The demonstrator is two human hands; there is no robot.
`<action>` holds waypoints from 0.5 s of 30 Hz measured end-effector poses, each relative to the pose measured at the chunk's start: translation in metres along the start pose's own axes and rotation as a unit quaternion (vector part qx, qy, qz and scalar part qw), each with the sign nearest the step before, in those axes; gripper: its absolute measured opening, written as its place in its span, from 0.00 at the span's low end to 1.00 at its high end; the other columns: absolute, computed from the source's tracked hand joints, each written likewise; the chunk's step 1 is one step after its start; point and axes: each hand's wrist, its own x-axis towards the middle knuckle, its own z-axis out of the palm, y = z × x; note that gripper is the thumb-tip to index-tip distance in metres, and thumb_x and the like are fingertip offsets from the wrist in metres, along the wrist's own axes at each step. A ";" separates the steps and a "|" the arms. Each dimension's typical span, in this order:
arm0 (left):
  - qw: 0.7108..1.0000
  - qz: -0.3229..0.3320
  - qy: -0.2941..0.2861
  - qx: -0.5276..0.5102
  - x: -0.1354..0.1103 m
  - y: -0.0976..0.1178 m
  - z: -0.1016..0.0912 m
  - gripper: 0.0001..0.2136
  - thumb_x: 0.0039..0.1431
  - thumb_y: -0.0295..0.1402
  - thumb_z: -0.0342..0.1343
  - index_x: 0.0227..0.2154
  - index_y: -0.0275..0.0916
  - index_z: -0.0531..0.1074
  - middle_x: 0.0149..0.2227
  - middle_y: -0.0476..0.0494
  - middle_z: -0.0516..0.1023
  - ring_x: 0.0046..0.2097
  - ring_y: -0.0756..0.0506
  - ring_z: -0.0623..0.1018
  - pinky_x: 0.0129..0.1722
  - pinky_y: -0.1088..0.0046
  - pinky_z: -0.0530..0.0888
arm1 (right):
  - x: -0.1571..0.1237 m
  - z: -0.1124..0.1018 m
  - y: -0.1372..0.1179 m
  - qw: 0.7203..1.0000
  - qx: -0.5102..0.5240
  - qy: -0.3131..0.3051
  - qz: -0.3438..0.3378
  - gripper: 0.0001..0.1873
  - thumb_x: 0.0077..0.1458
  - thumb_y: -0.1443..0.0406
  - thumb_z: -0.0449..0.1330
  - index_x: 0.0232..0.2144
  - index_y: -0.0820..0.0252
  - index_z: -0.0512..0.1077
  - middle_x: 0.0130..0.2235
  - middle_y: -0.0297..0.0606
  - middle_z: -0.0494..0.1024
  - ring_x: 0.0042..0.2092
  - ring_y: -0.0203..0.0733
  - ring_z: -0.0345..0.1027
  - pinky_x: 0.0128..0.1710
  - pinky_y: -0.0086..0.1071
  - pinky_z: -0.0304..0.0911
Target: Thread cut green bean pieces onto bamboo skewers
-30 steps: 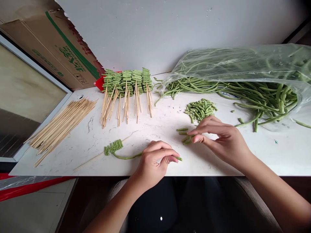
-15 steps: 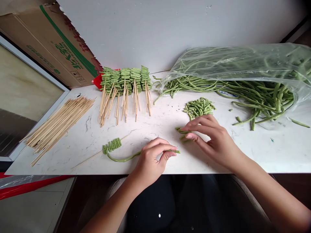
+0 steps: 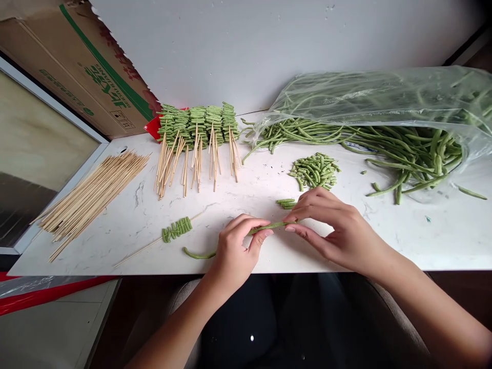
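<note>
A long green bean [image 3: 272, 226] stretches between my two hands above the near part of the table. My left hand [image 3: 239, 246] pinches it along its length, and its tail end lies to the left on the tabletop. My right hand [image 3: 326, 223] closes thumb and fingers on the bean's right end. Just beyond the right fingertips lie several short cut bean pieces [image 3: 285, 203] side by side. Farther back is a heap of small bean bits [image 3: 315, 170]. Left of my left hand rests a skewer threaded with bean pieces [image 3: 177, 230].
Bare bamboo skewers [image 3: 94, 197] lie in a bundle at the left. Finished bean skewers [image 3: 198, 125] are stacked at the back against the wall. A clear plastic bag [image 3: 369, 97] of long beans spreads across the back right. A cardboard box [image 3: 77, 66] stands at the back left.
My right hand has moved left from the cut pieces and now grips the bean's right end. The bean has slid rightward through my left hand, its tail following.
</note>
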 end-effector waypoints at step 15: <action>0.992 0.122 0.000 0.042 -0.002 0.004 0.002 0.09 0.65 0.21 0.60 0.34 0.40 0.80 0.33 0.48 0.84 0.34 0.48 0.79 0.40 0.67 0.72 | -0.001 0.021 -0.006 0.999 0.035 -0.029 -0.021 0.10 0.68 0.69 0.58 0.37 0.54 0.78 0.34 0.41 0.78 0.43 0.48 0.66 0.43 0.41 0.67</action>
